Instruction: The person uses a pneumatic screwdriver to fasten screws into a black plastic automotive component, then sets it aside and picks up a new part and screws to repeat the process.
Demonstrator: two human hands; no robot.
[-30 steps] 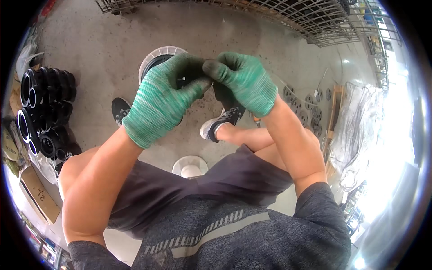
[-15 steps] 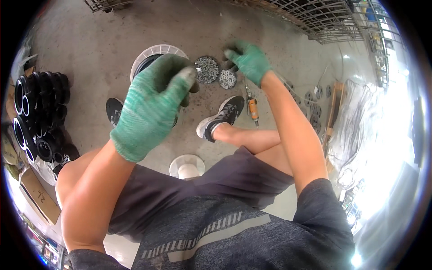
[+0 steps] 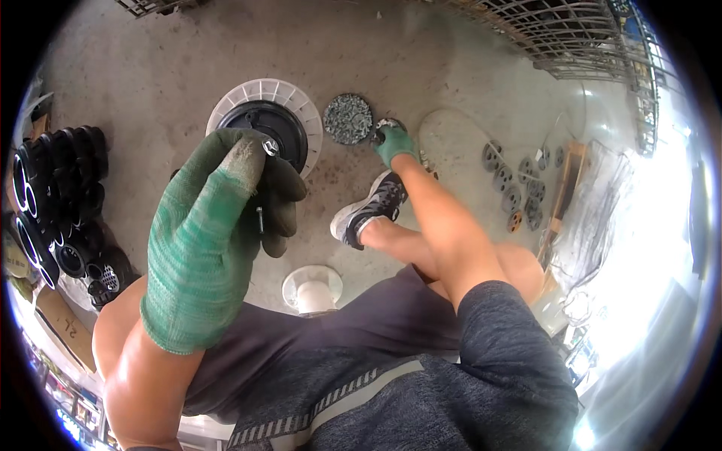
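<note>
My left hand [image 3: 207, 225], in a green glove with dark fingertips, is raised in the foreground. Its thumb and forefinger pinch a small shiny metal piece [image 3: 270, 147], and a thin screw [image 3: 260, 219] shows below it by the curled fingers. Behind this hand, a black round part [image 3: 292, 129] with a raised rim lies on a white slotted round stand [image 3: 312, 120]. My right hand [image 3: 396, 144], gloved alike, reaches down to a small round container [image 3: 391, 122] of metal pieces; its fingertips are hidden there. Beside it stands a wider round container [image 3: 349, 119] full of small metal fasteners.
Stacked black ring-shaped parts [image 3: 64, 180] stand at the left, above a cardboard box [image 3: 64, 323]. Several grey discs [image 3: 511, 198] lie on the floor at the right. Wire cages [image 3: 571, 37] line the far right. Between my legs is a white spool-like object [image 3: 313, 289].
My right hand has come down to the small container. My left hand has shifted left and turned, showing the metal piece and screw and uncovering more of the black part.
</note>
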